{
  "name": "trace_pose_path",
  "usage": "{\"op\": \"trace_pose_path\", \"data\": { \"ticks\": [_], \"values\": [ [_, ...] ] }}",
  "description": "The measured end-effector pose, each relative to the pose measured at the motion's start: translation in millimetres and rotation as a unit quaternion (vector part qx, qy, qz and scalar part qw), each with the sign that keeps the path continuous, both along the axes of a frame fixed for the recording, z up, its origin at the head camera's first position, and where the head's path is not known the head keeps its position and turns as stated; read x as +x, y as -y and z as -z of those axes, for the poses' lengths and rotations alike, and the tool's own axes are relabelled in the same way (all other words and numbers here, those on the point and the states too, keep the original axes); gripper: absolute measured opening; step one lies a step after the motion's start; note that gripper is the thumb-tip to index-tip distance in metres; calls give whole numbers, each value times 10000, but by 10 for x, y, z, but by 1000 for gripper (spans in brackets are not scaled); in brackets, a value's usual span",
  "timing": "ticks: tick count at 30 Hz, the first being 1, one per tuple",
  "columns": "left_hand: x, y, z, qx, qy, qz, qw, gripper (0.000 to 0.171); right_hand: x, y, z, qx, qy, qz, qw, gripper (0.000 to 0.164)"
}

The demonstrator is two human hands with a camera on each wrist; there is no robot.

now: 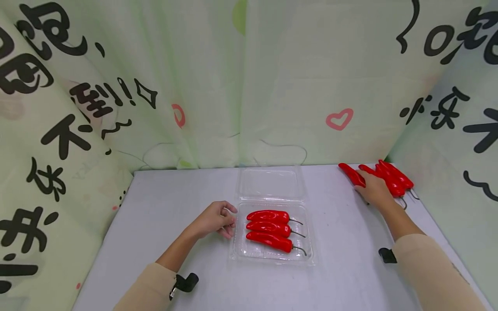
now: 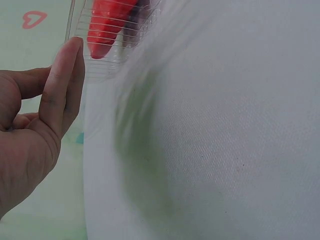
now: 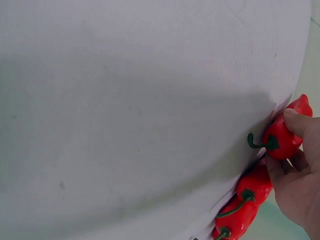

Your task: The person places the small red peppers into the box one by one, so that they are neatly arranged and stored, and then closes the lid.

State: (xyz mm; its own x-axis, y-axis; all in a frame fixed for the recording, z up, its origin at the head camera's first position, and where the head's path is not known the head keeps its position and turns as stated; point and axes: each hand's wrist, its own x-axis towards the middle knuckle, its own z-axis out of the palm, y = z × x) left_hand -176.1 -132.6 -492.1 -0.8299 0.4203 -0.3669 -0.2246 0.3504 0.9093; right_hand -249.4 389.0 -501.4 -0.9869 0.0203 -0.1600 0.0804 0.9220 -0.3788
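Three red chili peppers [image 1: 268, 228] lie side by side in a clear plastic clamshell box [image 1: 249, 255], stems to the right. The box's lid [image 1: 271, 183] is folded back flat behind it. At the box's left edge is my left hand [image 1: 215, 219], fingers loosely bent; in the left wrist view a fingertip meets the box wall. My right hand [image 1: 374, 188] pinches another red chili pepper [image 3: 282, 139] between thumb and fingers at the far right. Beside it lie more red peppers [image 1: 394, 175], partly hidden by the hand.
A white cloth-covered table [image 1: 334, 268] holds everything. Printed pale-green curtains [image 1: 280, 86] close off the back and both sides, with the peppers lying near the back right corner.
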Motion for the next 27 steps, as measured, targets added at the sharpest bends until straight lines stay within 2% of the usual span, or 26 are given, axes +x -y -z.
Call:
{"op": "trace_pose_path", "data": {
  "ticks": [12,19,27],
  "values": [
    [11,-16,-28,-63,-33,-44,10000,30,138,7,-43,-270,-421,115,9987,87],
    [9,-8,-39,-38,-50,-44,10000,29,269,-7,-112,-351,-452,185,9982,91],
    [10,-9,-26,-30,-63,-8,10000,30,409,46,-184,-330,-517,117,9980,87]
  ]
}}
